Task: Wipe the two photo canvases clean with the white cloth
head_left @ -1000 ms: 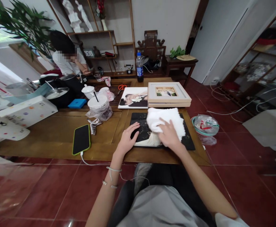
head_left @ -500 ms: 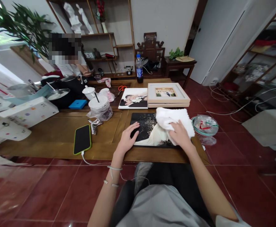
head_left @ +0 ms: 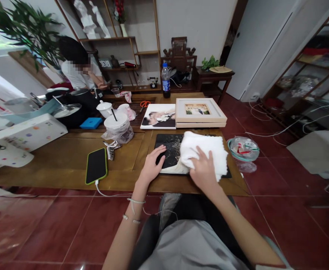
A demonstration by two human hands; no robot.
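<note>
A dark flat panel [head_left: 168, 147] lies at the table's front edge, with pale specks and a whitish shape low on it; I cannot tell whether the specks are printed or loose. My left hand [head_left: 153, 163] rests on its left edge, fingers stretched out and holding nothing. Over the panel's right half is a white towel [head_left: 217, 146], gripped under the bent fingers of my right hand [head_left: 204, 170]. The towel hides much of the whitish shape and the panel's right part.
Behind the panel lie a photo print [head_left: 158, 117] and stacked frames [head_left: 199, 112]. A phone [head_left: 96, 165] on a cable, a lidded cup [head_left: 117, 125] and a bottle [head_left: 166, 82] stand leftward and farther back. A basket [head_left: 243, 149] sits off the table's right side. Another person [head_left: 80, 69] sits at far left.
My right hand and the towel have shifted left and toward me, covering more of the whitish shape. The towel is spread flatter. My left hand stays in place.
</note>
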